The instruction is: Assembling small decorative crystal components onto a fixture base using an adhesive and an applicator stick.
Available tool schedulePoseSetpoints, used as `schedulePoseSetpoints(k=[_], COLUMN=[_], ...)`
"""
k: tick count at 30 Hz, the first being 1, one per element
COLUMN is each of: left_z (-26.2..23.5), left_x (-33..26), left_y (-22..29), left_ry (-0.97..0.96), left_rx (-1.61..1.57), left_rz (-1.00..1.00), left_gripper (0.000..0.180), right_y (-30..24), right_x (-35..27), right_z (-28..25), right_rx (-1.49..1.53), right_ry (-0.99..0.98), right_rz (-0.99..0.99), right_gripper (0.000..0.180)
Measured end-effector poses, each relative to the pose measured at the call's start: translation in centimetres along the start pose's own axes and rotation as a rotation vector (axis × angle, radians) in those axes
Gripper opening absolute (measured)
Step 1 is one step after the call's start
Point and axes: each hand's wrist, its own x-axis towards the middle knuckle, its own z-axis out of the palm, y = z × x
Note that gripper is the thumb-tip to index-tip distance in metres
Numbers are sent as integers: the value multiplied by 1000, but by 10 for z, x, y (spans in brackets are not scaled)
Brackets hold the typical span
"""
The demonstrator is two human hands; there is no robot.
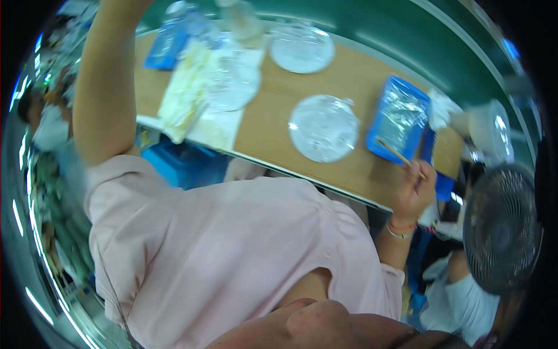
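My right hand (416, 189) is closed round a thin wooden stick (395, 151), whose tip points over a blue tray (374, 134). Crinkled clear plastic film (402, 110) lies in that tray. To the left of it, a round clear plastic disc-like piece (324, 128) rests on the brown tabletop, and a similar round piece (302, 49) lies farther back. A third clear round piece (233, 84) sits on white paper, beside a pale yellow-white folded cloth or sheet (187, 90). My left arm reaches up along the left side, and its hand is beyond the top edge.
Blue-and-clear containers (168, 43) and a whitish bottle (241, 23) stand at the back left. A blue bin (186, 164) is below the table's front edge. On the right are a translucent tub (491, 131), a dark fan (501, 230) and another person's white sleeve (459, 296).
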Motion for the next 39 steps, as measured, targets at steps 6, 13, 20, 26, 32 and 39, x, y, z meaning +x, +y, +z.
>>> schedulePoseSetpoints(k=[6, 13, 20, 26, 32, 39], left_z=[-133, -199, -189, -156, -23, 67], left_x=[-79, -200, -297, -274, -240, -197], left_y=[-19, -164, -311, -272, -115, 28], left_ry=[-6, -366, -506, -340, -250, -222], left_rx=[378, 893, 817, 1082, 276, -134], left_rz=[-499, -596, -669, -394, -281, -78], left_gripper=[25, 27, 34, 43, 28, 33], right_y=[4, -7, -25, -30, -41, -41], right_x=[-3, -1, -3, -17, -37, -42], right_z=[-6, 6, -8, -13, 1, 28], right_rx=[152, 168, 290, 423, 469, 276], right_ry=[0, 157, 232, 307, 205, -30], right_rz=[130, 15, 51, 33, -11, -192], right_gripper=[17, 14, 16, 20, 19, 9])
